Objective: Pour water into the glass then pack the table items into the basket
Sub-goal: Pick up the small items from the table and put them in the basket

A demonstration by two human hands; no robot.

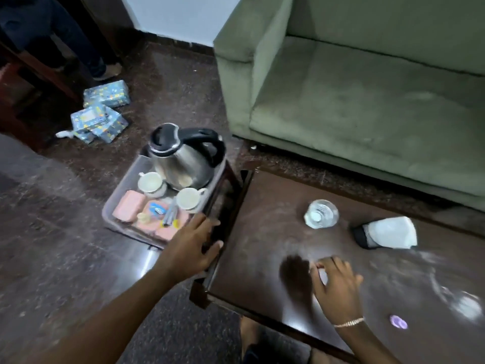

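Glass (pixel 321 213) beyond both hands — left (pixel 193 249) spread, right (pixel 334 290) loosely curled, empty.

Dark brown glossy table (pixel 275 232). Clear glass (pixel 322 214). White bottle (pixel 391 232), black cap (pixel 363 236). Purple lid (pixel 398 322). Steel kettle (pixel 183 164), black handle. Two cream cups (pixel 151 183). Pink packets (pixel 128 208) in grey translucent basket (pixel 115 199). Olive green sofa (pixel 354 95). Blue boxes (pixel 101 119), yellow-speckled. Dark speckled floor (pixel 52 232). Gold bracelet (pixel 350 322).
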